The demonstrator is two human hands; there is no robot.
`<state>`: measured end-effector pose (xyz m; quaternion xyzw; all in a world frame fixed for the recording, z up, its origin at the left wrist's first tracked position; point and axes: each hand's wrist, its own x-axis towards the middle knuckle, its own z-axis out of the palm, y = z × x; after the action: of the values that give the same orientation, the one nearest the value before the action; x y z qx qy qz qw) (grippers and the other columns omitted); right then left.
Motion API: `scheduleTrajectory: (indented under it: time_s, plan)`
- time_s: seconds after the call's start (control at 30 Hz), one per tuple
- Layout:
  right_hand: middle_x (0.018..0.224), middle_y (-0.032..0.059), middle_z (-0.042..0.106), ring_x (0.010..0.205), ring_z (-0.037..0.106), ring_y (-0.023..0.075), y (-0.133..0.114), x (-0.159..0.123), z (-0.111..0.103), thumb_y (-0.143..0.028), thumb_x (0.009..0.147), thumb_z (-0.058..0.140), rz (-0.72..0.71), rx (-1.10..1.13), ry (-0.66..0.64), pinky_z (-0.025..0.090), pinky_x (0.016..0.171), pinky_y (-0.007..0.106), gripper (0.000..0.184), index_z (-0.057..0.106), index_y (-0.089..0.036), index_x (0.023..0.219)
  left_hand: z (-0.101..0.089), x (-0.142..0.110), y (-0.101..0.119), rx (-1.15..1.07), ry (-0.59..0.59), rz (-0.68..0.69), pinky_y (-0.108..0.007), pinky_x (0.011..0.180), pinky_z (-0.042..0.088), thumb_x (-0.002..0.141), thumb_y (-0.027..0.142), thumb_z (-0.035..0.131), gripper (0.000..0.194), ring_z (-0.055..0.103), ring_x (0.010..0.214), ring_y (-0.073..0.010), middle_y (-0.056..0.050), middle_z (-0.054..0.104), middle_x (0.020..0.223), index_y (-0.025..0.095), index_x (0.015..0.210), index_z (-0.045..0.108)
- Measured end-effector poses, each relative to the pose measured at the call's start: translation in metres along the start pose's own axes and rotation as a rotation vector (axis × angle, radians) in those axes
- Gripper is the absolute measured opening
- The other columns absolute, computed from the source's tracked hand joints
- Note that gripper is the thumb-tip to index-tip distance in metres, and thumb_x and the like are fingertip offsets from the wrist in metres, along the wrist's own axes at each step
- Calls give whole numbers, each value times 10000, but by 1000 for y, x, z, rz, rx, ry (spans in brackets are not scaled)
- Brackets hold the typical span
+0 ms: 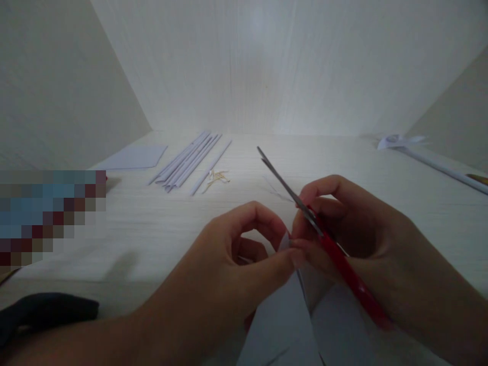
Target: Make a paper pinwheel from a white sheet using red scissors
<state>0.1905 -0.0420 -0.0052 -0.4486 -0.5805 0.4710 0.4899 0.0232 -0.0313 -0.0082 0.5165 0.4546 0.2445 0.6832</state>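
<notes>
My left hand (244,249) is curled, its thumb and fingertips pinching the top edge of a white sheet of paper (282,320) that hangs down toward me. My right hand (343,229) meets it at the same spot, fingers closed around red-handled scissors (324,239). The scissors' grey blades (278,178) point up and to the left, away from me, and look nearly closed. The red handle runs down across my right palm. Both hands touch at the paper's edge, above the pale wooden table (152,223).
Several rolled white paper sticks (190,160) lie at the back centre-left, with a small yellowish scrap (217,177) beside them. A flat white sheet (133,156) lies left. A long white stick with a paper flower (400,141) lies at the right. A dark object (46,310) sits near left.
</notes>
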Motion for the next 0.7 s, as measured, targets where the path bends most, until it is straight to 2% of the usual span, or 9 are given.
scheduleTrajectory:
  time_s: [0.13, 0.23, 0.37, 0.6, 0.7]
  plan:
    - [652, -102, 628, 539, 611, 65, 3, 0, 0, -72, 663, 731, 7, 28, 5, 493, 457, 96, 271, 565, -265, 757, -1, 3, 0, 3, 13, 12, -170, 391, 331, 757, 430, 705, 240, 513, 458, -106, 49, 547, 530, 235, 850, 600]
    - [691, -104, 640, 566, 625, 63, 8, -1, 1, -49, 653, 748, 13, 96, -17, 513, 494, 93, 310, 592, -278, 792, -2, 3, -1, 4, 17, 45, -177, 425, 377, 775, 387, 700, 199, 547, 494, -112, 43, 552, 535, 231, 877, 632]
    - [669, -94, 649, 520, 609, 70, 14, -1, 2, -47, 632, 754, -27, 193, -6, 499, 445, 101, 297, 626, -273, 777, -2, 0, -5, -2, 29, 57, -182, 444, 413, 801, 372, 670, 182, 585, 538, -128, 29, 583, 564, 240, 926, 656]
    - [628, -74, 630, 462, 576, 82, 10, -1, 2, -160, 600, 826, 39, 148, 36, 461, 366, 106, 284, 626, -271, 769, -5, 1, -11, -37, 13, 63, -191, 461, 431, 801, 365, 668, 163, 625, 599, -157, 17, 599, 584, 255, 922, 669]
    - [655, -83, 622, 492, 587, 70, 10, -2, 1, -141, 623, 816, 44, 99, 15, 483, 409, 93, 303, 621, -310, 782, -4, 2, -10, -5, 14, 78, -209, 489, 453, 778, 384, 695, 174, 637, 626, -171, 9, 608, 596, 246, 880, 668]
